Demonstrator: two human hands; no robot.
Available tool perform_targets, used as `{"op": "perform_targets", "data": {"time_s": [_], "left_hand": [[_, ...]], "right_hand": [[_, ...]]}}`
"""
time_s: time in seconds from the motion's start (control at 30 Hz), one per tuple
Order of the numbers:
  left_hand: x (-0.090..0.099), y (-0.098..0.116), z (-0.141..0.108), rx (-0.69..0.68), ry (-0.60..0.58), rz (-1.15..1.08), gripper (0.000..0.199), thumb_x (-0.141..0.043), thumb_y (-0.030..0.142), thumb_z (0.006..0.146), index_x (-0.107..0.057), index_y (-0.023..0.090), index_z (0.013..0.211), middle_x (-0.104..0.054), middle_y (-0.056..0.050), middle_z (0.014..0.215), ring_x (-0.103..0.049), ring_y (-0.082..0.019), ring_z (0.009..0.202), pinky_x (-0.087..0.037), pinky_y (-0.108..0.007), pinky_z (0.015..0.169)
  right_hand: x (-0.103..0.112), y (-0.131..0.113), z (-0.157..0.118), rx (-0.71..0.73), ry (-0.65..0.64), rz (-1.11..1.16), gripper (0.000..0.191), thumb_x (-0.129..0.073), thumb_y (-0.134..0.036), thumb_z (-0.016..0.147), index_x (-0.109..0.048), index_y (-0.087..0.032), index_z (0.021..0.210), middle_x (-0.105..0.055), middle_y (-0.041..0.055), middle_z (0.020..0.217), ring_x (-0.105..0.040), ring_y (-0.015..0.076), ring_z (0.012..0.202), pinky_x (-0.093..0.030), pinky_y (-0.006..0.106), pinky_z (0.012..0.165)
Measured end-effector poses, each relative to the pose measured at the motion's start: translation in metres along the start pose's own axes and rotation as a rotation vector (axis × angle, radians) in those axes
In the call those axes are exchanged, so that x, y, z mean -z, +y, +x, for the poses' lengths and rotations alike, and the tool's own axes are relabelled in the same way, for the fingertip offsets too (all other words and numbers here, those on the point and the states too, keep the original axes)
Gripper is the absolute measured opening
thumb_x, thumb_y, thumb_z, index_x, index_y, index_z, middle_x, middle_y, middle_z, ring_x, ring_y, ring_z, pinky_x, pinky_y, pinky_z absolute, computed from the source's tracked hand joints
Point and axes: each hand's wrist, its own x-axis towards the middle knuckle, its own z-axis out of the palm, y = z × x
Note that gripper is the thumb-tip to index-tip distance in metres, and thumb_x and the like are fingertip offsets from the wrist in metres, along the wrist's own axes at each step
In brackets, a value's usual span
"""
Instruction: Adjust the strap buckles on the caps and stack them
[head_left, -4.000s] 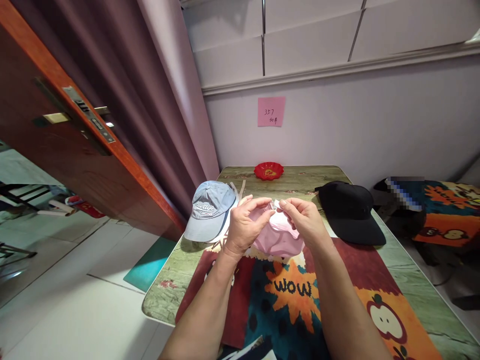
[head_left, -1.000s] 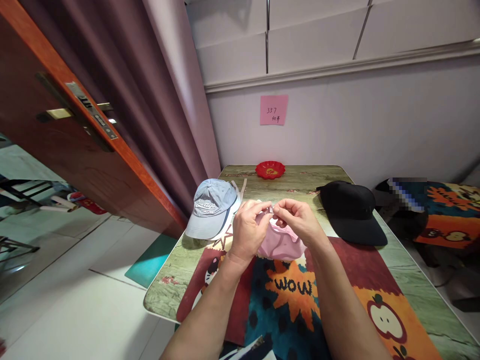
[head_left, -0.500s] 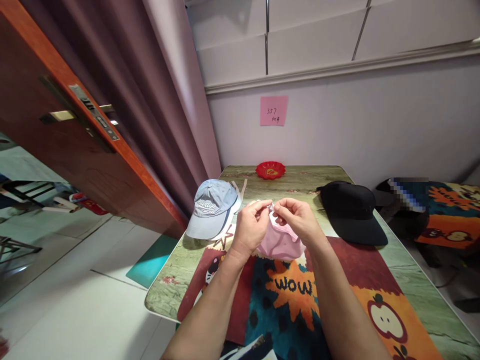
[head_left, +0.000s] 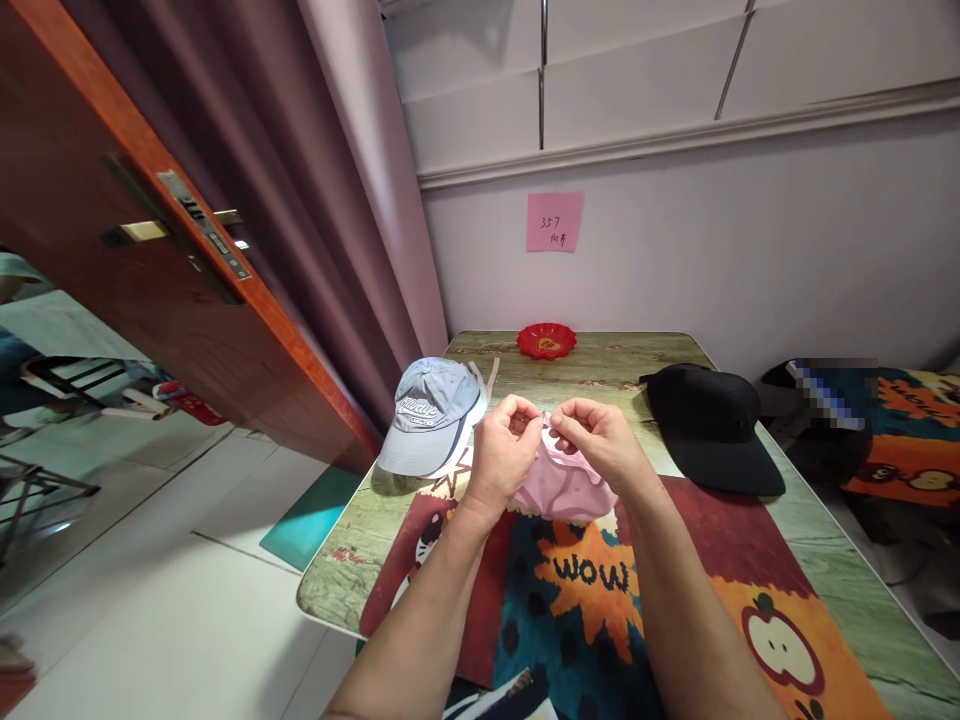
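Over the far part of the patterned mat point(head_left: 525, 600), the left hand point(head_left: 508, 452) and right hand point(head_left: 596, 440) pinch a small piece point(head_left: 546, 418), its details too small to identify. The pink cap point(head_left: 566, 488) is just below them, also over the mat's far part. The blue cap point(head_left: 431, 410) and black cap point(head_left: 709, 425) are near the mat's far left and far right corners respectively.

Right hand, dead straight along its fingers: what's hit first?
Likely the left hand, which faces the right hand almost fingertip to fingertip, with a small shiny piece seemingly pinched between. Depth there is unclear; the pink cap shows just below that line.
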Motion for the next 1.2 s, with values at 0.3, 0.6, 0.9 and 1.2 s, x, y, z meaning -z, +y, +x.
{"op": "perform_targets", "data": {"time_s": [0.3,0.6,0.9,1.2], "left_hand": [[0.004,0.008,0.001,0.134,-0.09,-0.053,0.011,-0.065,0.027,0.078,-0.064,0.016,0.078,-0.061,0.001,0.065,-0.054,-0.009,0.047,-0.045,-0.019,0.042],[0.007,0.015,0.003,0.259,-0.136,-0.081,0.017,-0.069,0.03,0.076,-0.061,0.016,0.074,-0.056,0.005,0.052,-0.048,-0.006,0.036,-0.036,-0.017,0.038],[0.005,0.011,0.001,0.233,-0.103,-0.015,0.018,-0.066,0.03,0.077,-0.057,0.017,0.068,-0.054,0.006,0.049,-0.046,-0.006,0.036,-0.037,-0.017,0.037],[0.001,0.005,0.0,0.214,-0.117,-0.097,0.015,-0.065,0.029,0.076,-0.057,0.017,0.07,-0.056,0.004,0.055,-0.051,-0.008,0.044,-0.043,-0.018,0.042]], "right_hand": [[0.0,0.004,0.001,0.006,-0.003,-0.017,0.036,-0.074,-0.05,0.077,-0.065,-0.015,0.075,-0.061,-0.0004,0.068,-0.057,0.0104,0.058,-0.047,0.023,0.056],[0.001,0.005,0.001,0.045,0.004,-0.071,0.034,-0.073,-0.05,0.08,-0.068,-0.016,0.078,-0.063,0.0011,0.07,-0.06,0.0126,0.061,-0.05,0.025,0.058],[0.002,0.009,0.003,0.092,-0.004,-0.138,0.031,-0.07,-0.048,0.083,-0.068,-0.017,0.079,-0.063,0.0011,0.069,-0.059,0.0134,0.061,-0.049,0.026,0.059],[0.007,0.001,-0.003,0.253,-0.075,-0.295,0.038,-0.069,-0.034,0.084,-0.065,-0.022,0.12,-0.071,0.0021,0.087,-0.063,0.0143,0.067,-0.048,0.025,0.06]]}}
